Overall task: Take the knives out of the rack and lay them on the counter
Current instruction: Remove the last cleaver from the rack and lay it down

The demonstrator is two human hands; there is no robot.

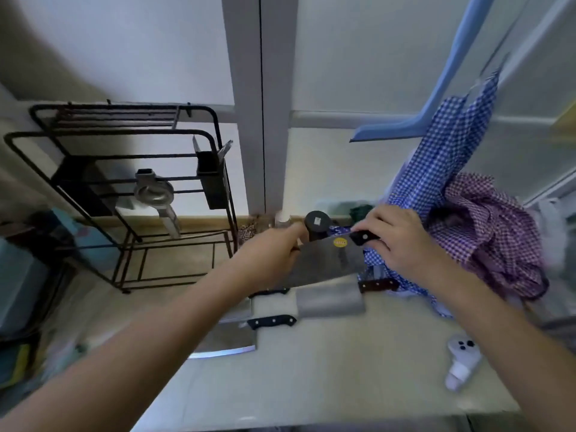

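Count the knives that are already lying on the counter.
3 lying flat: one black-handled cleaver nearest, a grey-bladed one beside it, and a third mostly hidden under the held cleaver. More may be hidden.

Dark cleaver held above counter; three knives flat below; black wire rack left

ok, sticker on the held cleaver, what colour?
Yellow sticker near the handle, head view.

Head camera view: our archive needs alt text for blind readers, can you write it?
Both hands hold a cleaver over the counter: right hand on its handle, left hand at the blade. Other cleavers lie below it, and a black wire rack stands to the left.
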